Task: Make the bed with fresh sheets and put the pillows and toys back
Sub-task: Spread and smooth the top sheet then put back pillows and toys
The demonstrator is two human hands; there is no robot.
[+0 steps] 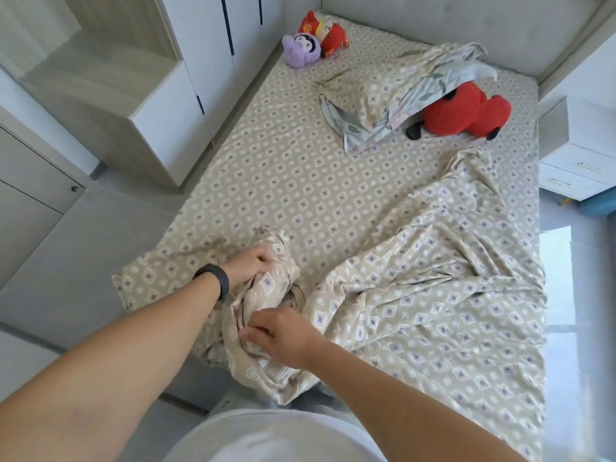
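Note:
A beige diamond-patterned sheet [283, 168] covers the mattress. A loose cover of the same pattern [433, 295] lies crumpled over the near right half of the bed. Its bunched end is at the foot, where my left hand [250, 265] grips a fold and my right hand [283, 331] pinches the cloth just below. At the head lie a patterned pillow [376, 85] on a floral pillow [336, 125], a big red plush toy [466, 110] partly under the floral cloth, a purple plush doll [301, 50] and a red doll [328, 33].
White wardrobe units [160, 105] line the bed's left side, leaving a narrow grey floor strip [83, 245]. A white nightstand with drawers [580, 151] stands right of the headboard [433, 18]. A blue object [596, 201] sits on the floor below it.

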